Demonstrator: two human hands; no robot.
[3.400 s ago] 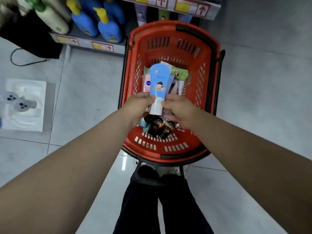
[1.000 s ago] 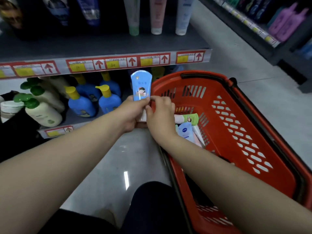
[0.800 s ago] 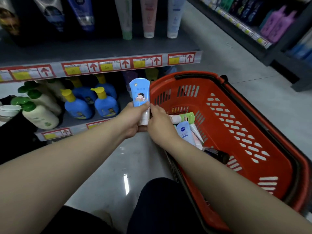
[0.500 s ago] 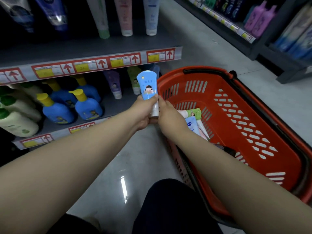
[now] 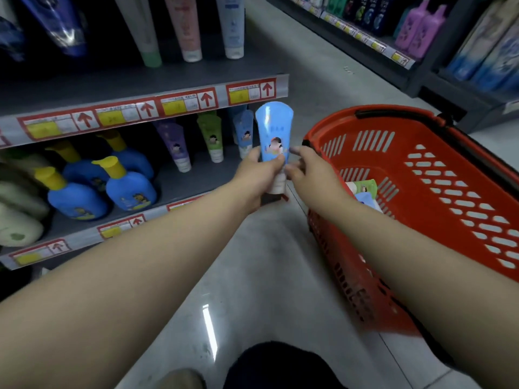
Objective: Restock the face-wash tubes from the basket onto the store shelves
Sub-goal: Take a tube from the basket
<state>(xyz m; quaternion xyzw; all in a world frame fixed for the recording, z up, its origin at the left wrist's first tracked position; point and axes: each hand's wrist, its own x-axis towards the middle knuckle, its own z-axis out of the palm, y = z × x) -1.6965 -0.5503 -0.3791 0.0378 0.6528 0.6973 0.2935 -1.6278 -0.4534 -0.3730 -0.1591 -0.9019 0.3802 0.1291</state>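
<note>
Left grip: Your left hand [image 5: 259, 178] is curled round the lower part of the blue tube [image 5: 274, 130], thumb across its front.
Right grip: Your right hand [image 5: 309, 171] holds nothing. Its fingers are loosely spread just beside the tube, and I cannot tell whether a fingertip touches it.
Tube: It is upright with the crimped end up and the cap down. You hold it in the air between the lower shelf [image 5: 191, 181] and the red basket [image 5: 393, 111].
Arms: Both forearms reach forward. The left angles toward the shelf, and the right passes over the basket's near corner.
Slot: A matching blue tube [image 5: 245, 133] stands at the shelf's right end, next to a green tube [image 5: 212, 138] and a purple tube [image 5: 175, 147]. That looks like your spot.
Done: This tube is out of the basket but not yet on the shelf.
Left: At least two tubes [image 5: 365, 189] lie in the basket, and your arm hides the rest.
</note>
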